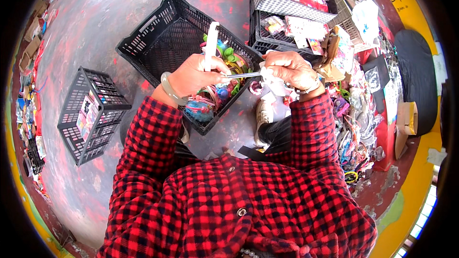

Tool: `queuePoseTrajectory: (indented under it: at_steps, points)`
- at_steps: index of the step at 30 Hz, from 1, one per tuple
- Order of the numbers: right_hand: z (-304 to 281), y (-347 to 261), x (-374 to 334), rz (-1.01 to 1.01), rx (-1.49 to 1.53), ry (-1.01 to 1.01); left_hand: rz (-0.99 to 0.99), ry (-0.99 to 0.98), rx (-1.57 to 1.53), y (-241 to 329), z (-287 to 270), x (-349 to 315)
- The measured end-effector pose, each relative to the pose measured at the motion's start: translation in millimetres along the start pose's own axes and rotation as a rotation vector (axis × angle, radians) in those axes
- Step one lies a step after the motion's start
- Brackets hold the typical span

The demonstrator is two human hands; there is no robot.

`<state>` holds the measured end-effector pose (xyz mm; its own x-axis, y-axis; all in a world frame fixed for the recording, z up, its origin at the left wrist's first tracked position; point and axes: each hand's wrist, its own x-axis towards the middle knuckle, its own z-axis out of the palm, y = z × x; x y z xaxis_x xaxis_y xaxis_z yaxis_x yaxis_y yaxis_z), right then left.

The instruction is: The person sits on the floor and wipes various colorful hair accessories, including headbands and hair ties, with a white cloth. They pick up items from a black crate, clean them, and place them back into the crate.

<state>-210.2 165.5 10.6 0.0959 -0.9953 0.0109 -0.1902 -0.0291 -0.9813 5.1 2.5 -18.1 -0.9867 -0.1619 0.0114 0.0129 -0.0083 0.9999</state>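
Observation:
My left hand (193, 74) is closed around a white plastic strip (211, 43) that stands upright out of the fist, and a pale bangle sits on that wrist. My right hand (289, 68) grips a thin metal tool (244, 75) whose tip points left toward my left hand, along with some white plastic (275, 86) bunched under the fingers. Both hands hover over the near corner of a large black plastic crate (165, 38) that holds colourful small plastic pieces (217, 98) in green, pink and blue. Red checked sleeves cover both forearms.
A smaller black crate (91, 114) with packets stands to the left on the grey, red-stained floor. Stacked black and grey crates (282, 5) with packaged items sit at the top right. A heap of colourful bagged trinkets (356, 119) lies to the right. A shoe (263, 117) shows below my right hand.

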Motion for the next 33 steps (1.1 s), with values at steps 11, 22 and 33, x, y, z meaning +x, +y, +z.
queuePoseTrajectory:
  at_steps: [11, 22, 33]
  points:
    - [6.7, 6.9, 7.3, 0.115, -0.122, 0.018, -0.085, 0.108, -0.170, -4.4, 3.4, -0.6]
    - [36.4, 13.6, 30.0, -0.228, -0.480, -0.027, -0.075, 0.047, 0.028, -16.4, 10.3, 5.9]
    - [-4.1, 5.5, -6.6, 0.094, 0.044, 0.127, -0.039, 0.275, -0.062, 6.1, 2.2, 4.9]
